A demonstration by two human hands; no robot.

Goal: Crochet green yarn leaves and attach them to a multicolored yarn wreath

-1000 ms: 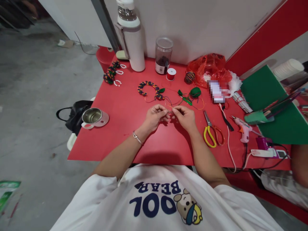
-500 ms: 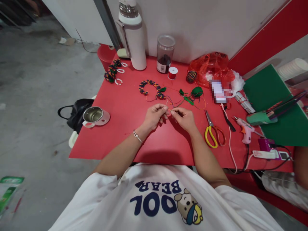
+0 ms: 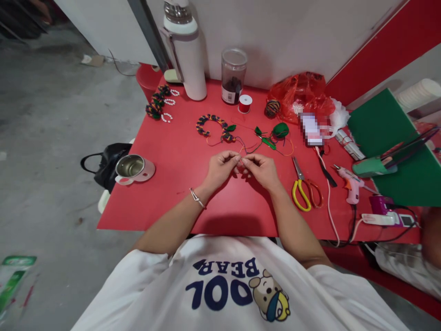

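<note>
My left hand [image 3: 223,169] and my right hand [image 3: 261,170] meet over the middle of the table, thumbs and forefingers pinched together fingertip to fingertip. A thin orange yarn strand [image 3: 242,148] rises from between the pinched fingers; its end inside them is hidden. Just beyond lies a multicoloured braided yarn ring [image 3: 211,120], with a green leaf-shaped piece [image 3: 232,128] beside its right end and loose strands trailing toward my fingers. Further right are a green-handled crochet hook [image 3: 268,143] and a ball of green yarn [image 3: 280,130].
Yellow-and-orange-handled scissors [image 3: 302,195] and a pink glue gun [image 3: 352,186] lie right, near cords. A steel mug [image 3: 135,168] stands left. At the back are a white flask [image 3: 193,64], a clear jar [image 3: 233,76], a red thread spool [image 3: 245,105] and a red plastic bag [image 3: 299,94].
My two hands have come closer, so their fingertips now touch. The orange strand between them has shifted. The view has moved slightly; objects on the table stay put.
</note>
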